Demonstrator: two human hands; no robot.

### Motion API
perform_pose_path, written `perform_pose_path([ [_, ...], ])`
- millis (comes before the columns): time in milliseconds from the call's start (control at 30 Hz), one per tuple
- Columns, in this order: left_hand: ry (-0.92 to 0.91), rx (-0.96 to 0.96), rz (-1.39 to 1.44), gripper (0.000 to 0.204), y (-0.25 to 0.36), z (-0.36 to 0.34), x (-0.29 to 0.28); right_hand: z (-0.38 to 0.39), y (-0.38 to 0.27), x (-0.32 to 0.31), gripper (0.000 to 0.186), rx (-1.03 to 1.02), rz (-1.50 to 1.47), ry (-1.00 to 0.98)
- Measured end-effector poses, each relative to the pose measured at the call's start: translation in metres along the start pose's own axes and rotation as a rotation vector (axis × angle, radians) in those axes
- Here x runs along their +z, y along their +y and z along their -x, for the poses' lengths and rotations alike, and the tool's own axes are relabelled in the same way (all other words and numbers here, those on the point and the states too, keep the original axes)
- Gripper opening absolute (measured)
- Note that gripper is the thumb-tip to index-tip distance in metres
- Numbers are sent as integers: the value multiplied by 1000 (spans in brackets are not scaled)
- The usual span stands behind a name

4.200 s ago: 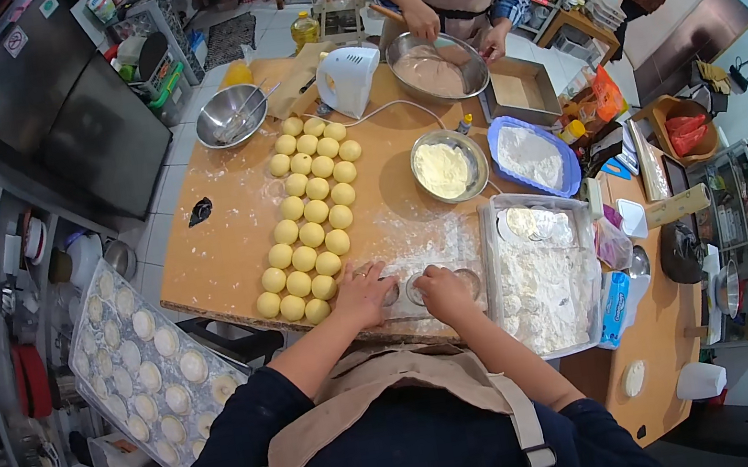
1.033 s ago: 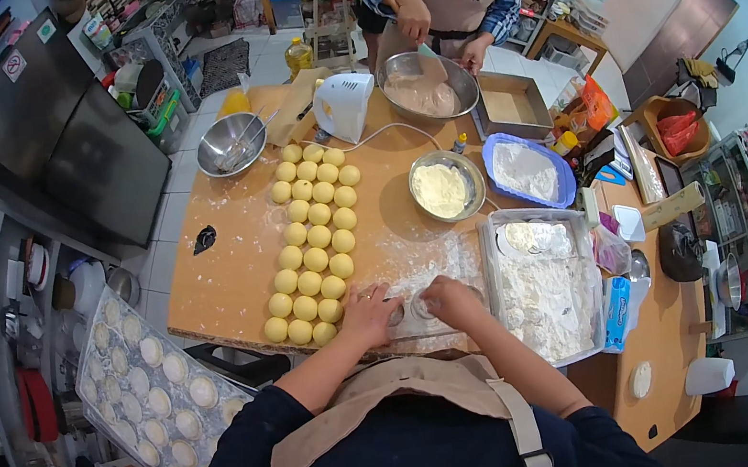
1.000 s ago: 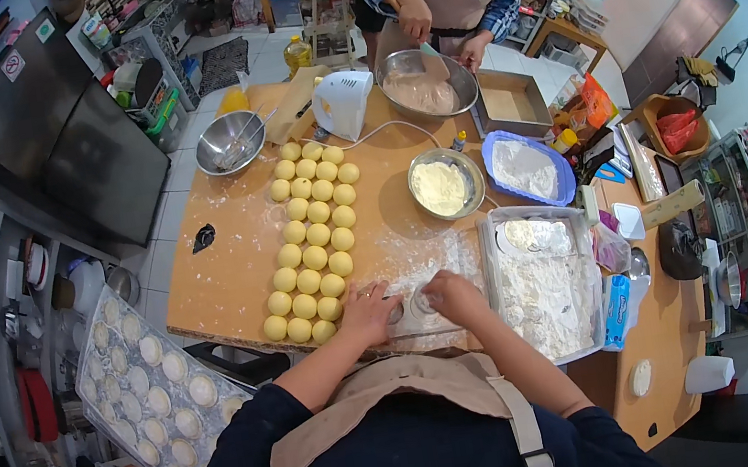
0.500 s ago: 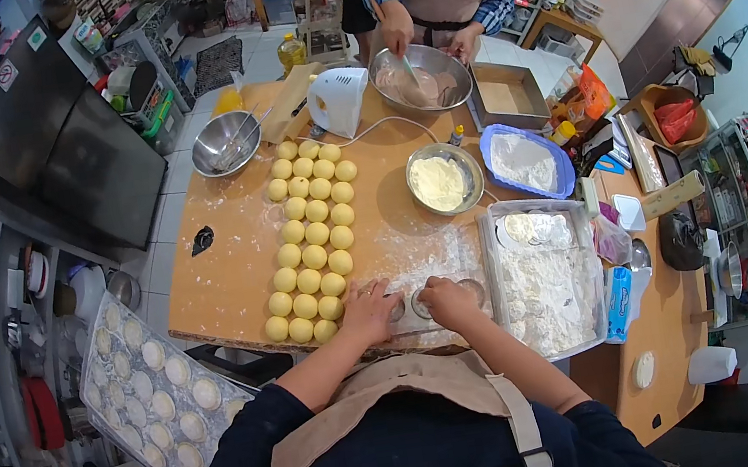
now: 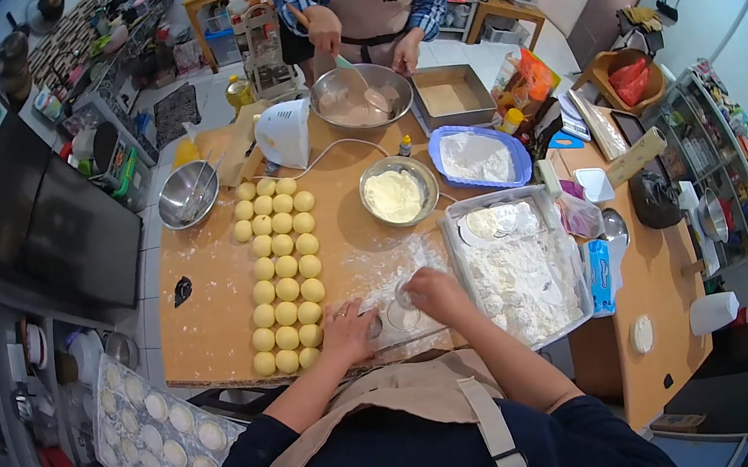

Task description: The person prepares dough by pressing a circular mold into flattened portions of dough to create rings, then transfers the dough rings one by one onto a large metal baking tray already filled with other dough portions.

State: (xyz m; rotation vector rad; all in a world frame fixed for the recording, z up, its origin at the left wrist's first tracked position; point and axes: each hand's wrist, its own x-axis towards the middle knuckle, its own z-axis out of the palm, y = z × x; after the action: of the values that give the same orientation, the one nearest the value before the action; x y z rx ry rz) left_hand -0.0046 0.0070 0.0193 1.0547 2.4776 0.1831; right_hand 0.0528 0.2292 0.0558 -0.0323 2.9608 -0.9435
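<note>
On the floured front of the table my left hand [image 5: 348,334] lies with its fingers stretched out, beside a small round greyish piece [image 5: 373,324] whose kind I cannot make out. My right hand [image 5: 438,295] is closed on a thin ring cutter [image 5: 404,295], partly hidden by the fingers. Just under and left of the cutter, a round outline shows in the flat pale dough [image 5: 403,316]. Several yellow dough balls [image 5: 288,290] stand in rows to the left of my hands. A white tray [image 5: 585,284] of flour with pale discs stands to the right.
Across the table a co-worker stirs brown batter in a steel bowl [image 5: 365,126] with a spatula. A hand mixer [image 5: 284,136], a bowl of cream [image 5: 429,182], a blue tub of flour [image 5: 528,162] and a square pan [image 5: 483,91] stand there. A tray of floured discs [image 5: 120,378] is at lower left.
My right hand has lifted the ring cutter from the dough, uncovering a round outline. My left hand stays near the dough. The view has swung to the right.
</note>
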Motion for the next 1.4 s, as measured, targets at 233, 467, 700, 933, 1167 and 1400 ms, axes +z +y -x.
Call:
perform_pose_path([
  [233,-18,20,-29,95,0,0,-1,54,63,-61,27,374,34,371],
  [467,-53,13,-63,99,0,-2,0,122,117,-62,26,612,203,427],
  [700,-27,23,-63,100,10,-8,4,131,123,-64,26,627,191,496],
  [933,-38,10,8,96,11,-10,1,138,141,-96,28,677,224,574],
  [1167,25,59,71,93,10,-5,-5,139,174,-107,39,837,277,469],
  [1400,132,10,366,93,-30,27,-7,70,93,-73,43,271,183,831],
])
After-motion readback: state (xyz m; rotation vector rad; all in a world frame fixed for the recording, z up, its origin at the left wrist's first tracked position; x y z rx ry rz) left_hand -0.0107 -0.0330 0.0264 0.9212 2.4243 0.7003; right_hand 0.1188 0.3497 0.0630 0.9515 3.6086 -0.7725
